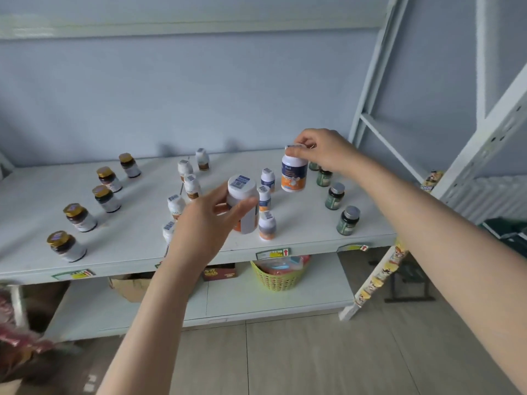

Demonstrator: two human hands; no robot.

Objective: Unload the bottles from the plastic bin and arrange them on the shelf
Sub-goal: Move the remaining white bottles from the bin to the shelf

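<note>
My left hand [199, 223] grips a large white bottle [243, 206] with an orange label, held tilted above the front of the white shelf [137, 232]. My right hand [322, 151] pinches the cap of a second large white bottle [293, 173] with a blue and orange label, upright at the back of a row of small white bottles [267, 225]. Gold-capped brown bottles [79, 217] stand in a line on the left. Green bottles [348, 220] with grey caps line the right. More small white bottles [192, 186] stand in the middle. The plastic bin is out of view.
A lower shelf [256, 297] carries a green basket [278, 276], a cardboard box [128, 286] and a dark red box [219, 271]. Price tags [273, 253] hang on the shelf's front edge. A white upright frame [379, 81] rises at the right. Tiled floor lies below.
</note>
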